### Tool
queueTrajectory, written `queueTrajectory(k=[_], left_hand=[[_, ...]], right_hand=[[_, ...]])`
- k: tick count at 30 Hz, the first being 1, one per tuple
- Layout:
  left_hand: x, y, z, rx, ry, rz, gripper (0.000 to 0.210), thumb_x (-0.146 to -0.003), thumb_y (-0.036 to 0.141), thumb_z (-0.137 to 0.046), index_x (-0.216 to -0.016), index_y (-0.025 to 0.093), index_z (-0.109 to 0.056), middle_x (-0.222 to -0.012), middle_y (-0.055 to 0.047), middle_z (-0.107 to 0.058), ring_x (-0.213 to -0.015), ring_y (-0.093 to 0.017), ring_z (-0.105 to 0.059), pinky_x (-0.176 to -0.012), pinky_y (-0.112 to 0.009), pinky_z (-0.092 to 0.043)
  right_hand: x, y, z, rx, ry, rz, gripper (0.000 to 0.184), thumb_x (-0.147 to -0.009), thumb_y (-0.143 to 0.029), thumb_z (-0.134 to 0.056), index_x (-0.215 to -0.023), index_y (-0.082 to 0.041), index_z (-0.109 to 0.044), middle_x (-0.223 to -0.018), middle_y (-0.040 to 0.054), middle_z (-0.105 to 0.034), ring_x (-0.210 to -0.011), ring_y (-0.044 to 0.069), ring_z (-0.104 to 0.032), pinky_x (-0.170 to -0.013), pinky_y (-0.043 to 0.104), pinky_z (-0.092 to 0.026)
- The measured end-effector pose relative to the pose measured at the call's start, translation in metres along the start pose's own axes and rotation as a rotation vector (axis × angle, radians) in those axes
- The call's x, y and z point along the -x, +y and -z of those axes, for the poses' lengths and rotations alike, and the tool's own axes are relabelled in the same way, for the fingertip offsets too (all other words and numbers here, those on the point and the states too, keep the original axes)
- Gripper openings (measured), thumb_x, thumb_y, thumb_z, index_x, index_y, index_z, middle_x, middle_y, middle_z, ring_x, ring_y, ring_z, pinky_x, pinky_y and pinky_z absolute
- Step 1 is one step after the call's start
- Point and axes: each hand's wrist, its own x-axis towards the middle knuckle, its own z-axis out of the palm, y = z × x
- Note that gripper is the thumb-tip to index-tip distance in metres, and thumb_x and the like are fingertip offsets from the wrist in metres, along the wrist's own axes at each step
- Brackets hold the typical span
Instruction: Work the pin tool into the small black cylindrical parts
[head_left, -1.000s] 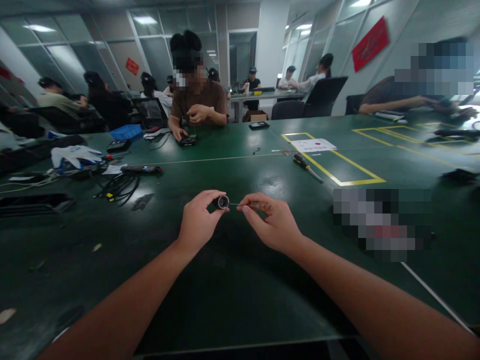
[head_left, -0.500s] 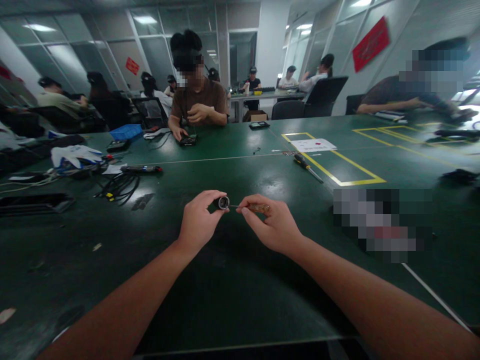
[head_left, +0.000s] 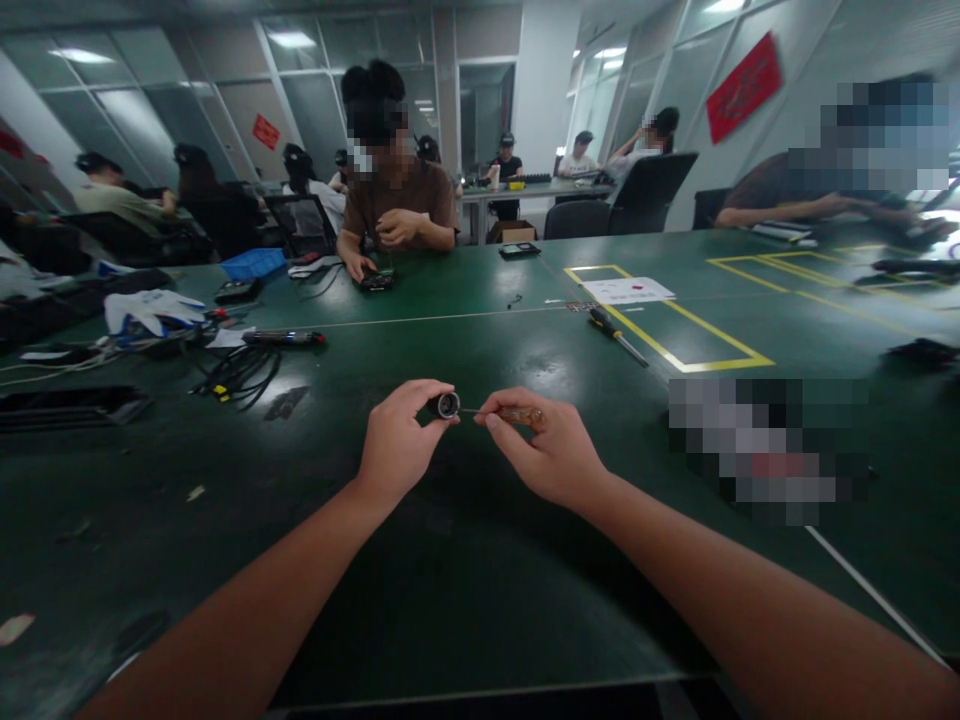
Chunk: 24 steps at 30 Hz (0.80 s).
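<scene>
My left hand [head_left: 401, 435] is closed around a small dark cylindrical part [head_left: 448, 405], whose round open end with a silvery rim faces me. In my right hand [head_left: 544, 445] is a screwdriver [head_left: 519, 415] with a translucent orange-brown handle, pinched between thumb and fingers. Its thin shaft points left, and the tip is at the right edge of the cylinder's rim; whether it touches cannot be made out. Both hands are held above the green table [head_left: 465, 600].
A yellow-black screwdriver [head_left: 616, 335] lies beyond my right hand, near a white paper sheet [head_left: 628, 290]. To the left are coiled black cable [head_left: 240, 375], white gloves [head_left: 154, 312] and a blue tray [head_left: 253, 264]. A co-worker [head_left: 397, 205] sits opposite, handling a dark device.
Almost nothing differs. My hands keep the same hold on the cylindrical part and the screwdriver, and the view has shifted very slightly.
</scene>
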Motion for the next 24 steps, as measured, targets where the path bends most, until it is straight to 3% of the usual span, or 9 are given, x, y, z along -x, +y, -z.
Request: queueTrajectory(k=[7, 17, 24], left_hand=[[-0.0002, -0.001, -0.0005, -0.019, 0.005, -0.009, 0.027, -0.08, 0.013, -0.079, -0.105, 0.021, -0.074, -0.109, -0.006, -0.076, -0.103, -0.023, -0.072, -0.096, -0.04, -0.059], [-0.0009, 0.0009, 0.0011, -0.007, 0.0, -0.006, 0.027, -0.08, 0.013, -0.078, -0.105, 0.021, -0.074, -0.11, -0.005, -0.076, -0.104, -0.022, -0.072, -0.096, -0.041, -0.058], [0.0004, -0.0001, -0.0003, -0.001, 0.005, 0.0, 0.029, -0.079, 0.013, -0.08, -0.106, 0.022, -0.074, -0.11, -0.005, -0.076, -0.104, -0.022, -0.071, -0.096, -0.04, -0.058]], right_hand=[[0.0004, -0.0035, 0.0008, 0.018, 0.06, 0.01, 0.01, -0.095, -0.026, -0.06, -0.1, -0.024, -0.069, -0.092, 0.002, -0.078, -0.08, 0.018, -0.073, -0.074, 0.029, -0.054], [0.0003, -0.0052, 0.0016, 0.009, 0.027, 0.025, 0.011, -0.093, -0.023, -0.06, -0.096, -0.022, -0.07, -0.085, 0.0005, -0.075, -0.069, 0.015, -0.069, -0.067, 0.027, -0.051], [0.0, -0.0044, 0.0015, 0.02, 0.009, 0.023, 0.011, -0.093, -0.021, -0.06, -0.096, -0.022, -0.07, -0.087, 0.0008, -0.076, -0.076, 0.016, -0.072, -0.072, 0.028, -0.052]])
